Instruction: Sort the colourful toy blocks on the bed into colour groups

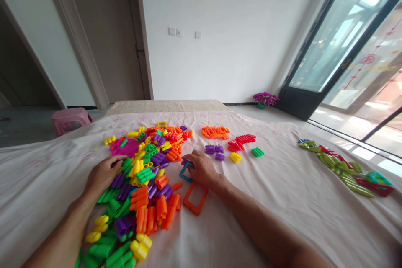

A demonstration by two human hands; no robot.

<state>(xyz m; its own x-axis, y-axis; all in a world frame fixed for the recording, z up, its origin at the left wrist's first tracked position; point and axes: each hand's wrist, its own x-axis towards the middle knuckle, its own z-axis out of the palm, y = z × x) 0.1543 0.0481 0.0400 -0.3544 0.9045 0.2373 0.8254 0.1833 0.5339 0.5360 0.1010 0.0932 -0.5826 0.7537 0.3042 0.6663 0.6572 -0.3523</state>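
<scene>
A heap of plastic building blocks in orange (140,198), green (146,175), purple (159,159) and yellow (141,246) covers the left-middle of the cloth. My left hand (105,173) rests at the heap's left side, fingers loosely stretched and thumb apart, its tips beside green blocks. Right of the heap, my right hand (202,168) has its fingers closed on a small purple block (184,162), mostly hidden by the fingertips. Under that hand is a blue square frame (182,172), partly covered. An orange square frame (185,202) lies just nearer to me.
Sorted groups lie beyond my right hand: orange blocks (215,132), red blocks (240,142), purple blocks (214,149), a yellow piece (235,157) and a green piece (258,152). Lime-green pieces (339,167) line the right side. A pink stool (70,119) stands left.
</scene>
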